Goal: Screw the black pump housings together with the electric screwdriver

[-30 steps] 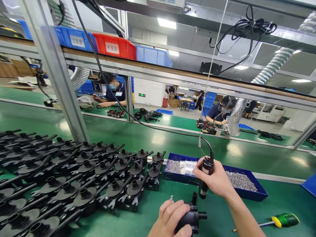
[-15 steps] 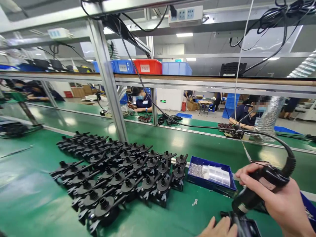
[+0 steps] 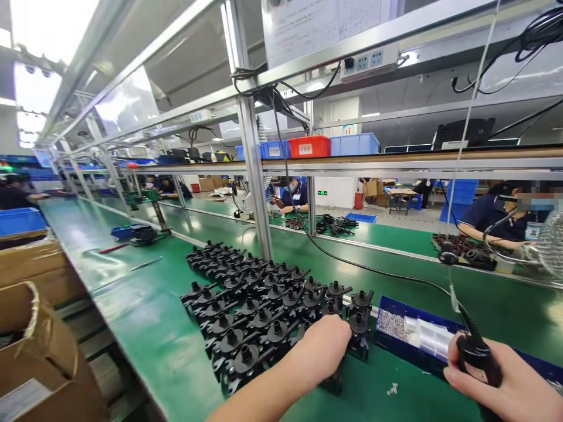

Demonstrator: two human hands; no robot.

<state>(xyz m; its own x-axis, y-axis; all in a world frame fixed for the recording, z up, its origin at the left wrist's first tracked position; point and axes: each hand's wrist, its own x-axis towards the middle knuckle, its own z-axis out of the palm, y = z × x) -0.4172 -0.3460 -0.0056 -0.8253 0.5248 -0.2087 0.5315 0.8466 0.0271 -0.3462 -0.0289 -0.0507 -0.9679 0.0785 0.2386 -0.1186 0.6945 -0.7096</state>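
Note:
Rows of black plastic parts (image 3: 246, 354), each with a round disc, an upright stub and a side lever, stand on the green bench. My left hand (image 3: 325, 346) reaches into the front right of these rows. It is curled down around one black part, though its fingertips are hidden behind the hand. My right hand (image 3: 514, 375) is wrapped around a black electric screwdriver (image 3: 479, 360), whose lower end is out of sight. A cord runs up from its top. Beside that hand stands a blue tray (image 3: 413, 349) with small metal screws and clear plastic pieces.
Small white bits (image 3: 393, 388) lie on the bench (image 3: 149, 328). A metal post (image 3: 257, 193) rises behind the parts. Red (image 3: 310, 146) and blue bins sit on the shelf. Cardboard boxes (image 3: 48, 363) stand at the left. Co-workers sit across the bench.
My left hand has gone from the part beneath the screwdriver to the rows on the left. The screwdriver has shifted right and lower in view. My view has swung left.

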